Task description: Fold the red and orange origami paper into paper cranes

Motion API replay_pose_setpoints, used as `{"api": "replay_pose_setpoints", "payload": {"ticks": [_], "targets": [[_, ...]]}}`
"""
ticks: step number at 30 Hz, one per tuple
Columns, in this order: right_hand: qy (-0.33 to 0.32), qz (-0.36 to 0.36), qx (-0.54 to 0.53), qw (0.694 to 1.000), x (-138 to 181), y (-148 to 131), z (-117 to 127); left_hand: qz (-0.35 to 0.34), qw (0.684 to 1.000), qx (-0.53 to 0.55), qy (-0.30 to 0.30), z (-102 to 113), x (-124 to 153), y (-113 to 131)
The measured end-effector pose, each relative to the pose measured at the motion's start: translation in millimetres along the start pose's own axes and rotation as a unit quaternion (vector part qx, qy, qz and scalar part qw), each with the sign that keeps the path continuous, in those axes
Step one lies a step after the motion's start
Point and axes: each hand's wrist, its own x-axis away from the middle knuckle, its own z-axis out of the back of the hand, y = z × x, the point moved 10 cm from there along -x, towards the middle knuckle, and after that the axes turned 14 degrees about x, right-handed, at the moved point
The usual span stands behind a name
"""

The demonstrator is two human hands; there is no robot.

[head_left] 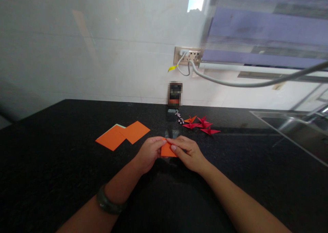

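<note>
A small folded orange paper [167, 151] lies on the black countertop [51, 164] between my two hands. My left hand [148, 153] pinches its left side with fingers curled. From the right, my right hand [188, 152] presses on it, fingers closed over its upper edge. A dark bracelet [109, 203] circles my left wrist. Most of the paper is hidden under my fingers.
Loose orange paper squares [123, 134] lie to the left. Several folded red and orange paper cranes [201, 125] sit behind my hands near a small dark object [175, 95]. A wall socket [188, 55] with a cable is above. A metal sink [302, 130] is at right.
</note>
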Motion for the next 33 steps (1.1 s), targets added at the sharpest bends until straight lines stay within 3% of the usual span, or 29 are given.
{"api": "replay_pose_setpoints", "payload": {"ticks": [8,16,33], "targets": [[-0.038,0.014,0.098,0.994,1,-2,-5,0.006,1.0,-0.012,0.005,4,-1,-2],[-0.044,0.003,0.094,0.995,2,-1,-10,0.012,0.999,-0.043,0.008,3,-3,-3],[0.028,0.013,0.053,0.998,1,-6,4,-0.002,0.998,-0.049,0.028,7,-2,0]]}}
